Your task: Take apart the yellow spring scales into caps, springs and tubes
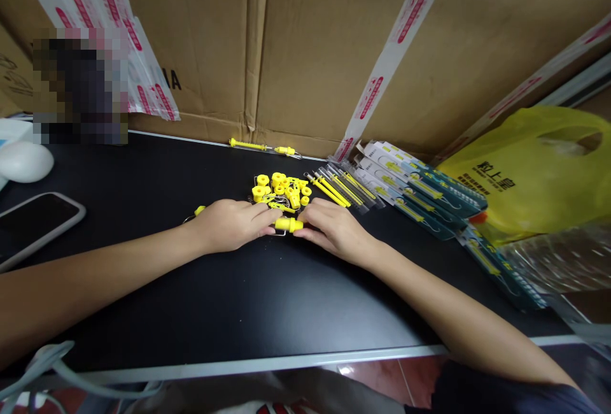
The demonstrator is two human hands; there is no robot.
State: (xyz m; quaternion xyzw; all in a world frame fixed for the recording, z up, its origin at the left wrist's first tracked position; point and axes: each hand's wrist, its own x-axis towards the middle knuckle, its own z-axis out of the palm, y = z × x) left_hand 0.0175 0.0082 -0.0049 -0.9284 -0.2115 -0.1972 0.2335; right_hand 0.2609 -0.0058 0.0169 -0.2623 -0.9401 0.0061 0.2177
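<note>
Both hands meet at a yellow plastic fitting (289, 224) with a bent wire loop under it, which looks like part of a spring scale. My left hand (233, 226) is closed on its left side, fingers wrapped over it. My right hand (334, 226) pinches its right end between thumb and fingers. Another yellow end piece (199, 210) shows past my left wrist; whether it joins the held fitting is hidden. Just behind my hands lies a pile of loose yellow plastic parts (279, 185) with wire hooks and springs.
A long yellow spring scale (262, 146) lies at the back edge by the cardboard box (310, 51). Right of the pile are bagged yellow rods (344, 185), printed packages (405, 185) and a yellow bag (534, 172). A phone (38, 226) and white rounded object (23, 160) lie left.
</note>
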